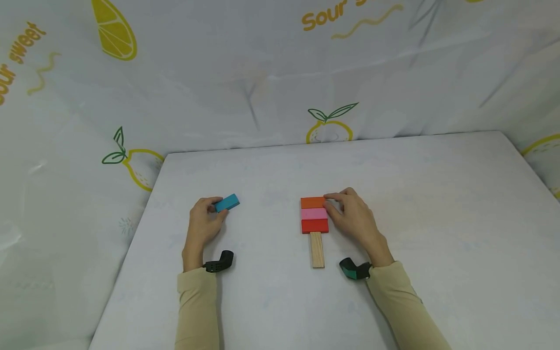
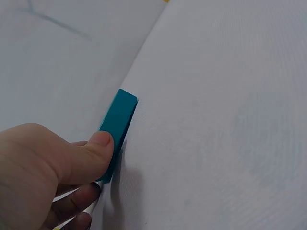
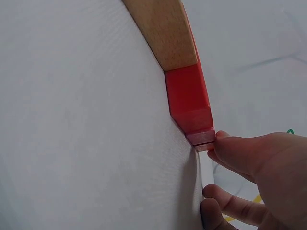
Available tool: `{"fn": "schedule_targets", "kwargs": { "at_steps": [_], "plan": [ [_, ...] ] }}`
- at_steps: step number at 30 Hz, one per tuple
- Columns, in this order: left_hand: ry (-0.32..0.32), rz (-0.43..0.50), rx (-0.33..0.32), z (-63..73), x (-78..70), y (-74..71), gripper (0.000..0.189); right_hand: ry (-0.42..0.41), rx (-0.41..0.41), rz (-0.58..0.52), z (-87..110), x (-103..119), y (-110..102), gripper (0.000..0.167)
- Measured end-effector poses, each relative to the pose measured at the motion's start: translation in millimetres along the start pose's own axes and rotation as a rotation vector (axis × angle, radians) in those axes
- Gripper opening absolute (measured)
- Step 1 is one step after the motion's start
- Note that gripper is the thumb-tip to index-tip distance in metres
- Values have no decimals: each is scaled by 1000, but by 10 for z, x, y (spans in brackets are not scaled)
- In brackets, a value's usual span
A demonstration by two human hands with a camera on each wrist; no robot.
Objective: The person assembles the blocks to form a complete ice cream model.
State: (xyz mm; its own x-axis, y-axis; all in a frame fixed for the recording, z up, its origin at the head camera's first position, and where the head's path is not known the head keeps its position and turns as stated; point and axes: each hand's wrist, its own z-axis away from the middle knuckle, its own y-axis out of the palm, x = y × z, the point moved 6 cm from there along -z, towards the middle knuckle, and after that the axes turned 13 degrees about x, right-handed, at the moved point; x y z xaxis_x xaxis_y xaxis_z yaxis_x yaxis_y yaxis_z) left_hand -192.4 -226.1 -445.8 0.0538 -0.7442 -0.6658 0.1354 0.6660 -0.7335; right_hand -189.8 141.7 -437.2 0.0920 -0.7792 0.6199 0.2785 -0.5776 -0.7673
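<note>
My left hand [image 1: 204,223] pinches a blue wooden block [image 1: 227,202] between thumb and fingers, close over the left part of the table. In the left wrist view the thumb lies on the face of the blue block [image 2: 117,117], whose far end sticks out past it. My right hand [image 1: 355,216] has thumb and forefinger at the right end of an orange block [image 1: 312,202]. Below that block lie a pink block [image 1: 313,214] and a red block [image 1: 314,226], edge to edge. A plain wooden block [image 1: 317,250] runs lengthwise from the red one toward me.
The white table [image 1: 271,301] has its far edge against a white cloth [image 1: 210,87] printed with lemons and lettering. A dark camera [image 1: 219,262] sits on the left wrist, another camera [image 1: 355,269] on the right.
</note>
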Motion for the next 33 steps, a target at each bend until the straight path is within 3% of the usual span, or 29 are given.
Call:
{"fn": "schedule_targets", "kwargs": {
  "at_steps": [8, 26, 33],
  "plan": [
    [32, 54, -20, -30, -103, 60, 39, 4, 12, 0, -5, 20, -5, 34],
    [178, 44, 76, -228, -581, 441, 35, 12, 1, -2, -1, -10, 18, 33],
    [197, 2, 133, -347, -781, 571, 36, 15, -1, 0, 0, -9, 10, 33]
  ]
}}
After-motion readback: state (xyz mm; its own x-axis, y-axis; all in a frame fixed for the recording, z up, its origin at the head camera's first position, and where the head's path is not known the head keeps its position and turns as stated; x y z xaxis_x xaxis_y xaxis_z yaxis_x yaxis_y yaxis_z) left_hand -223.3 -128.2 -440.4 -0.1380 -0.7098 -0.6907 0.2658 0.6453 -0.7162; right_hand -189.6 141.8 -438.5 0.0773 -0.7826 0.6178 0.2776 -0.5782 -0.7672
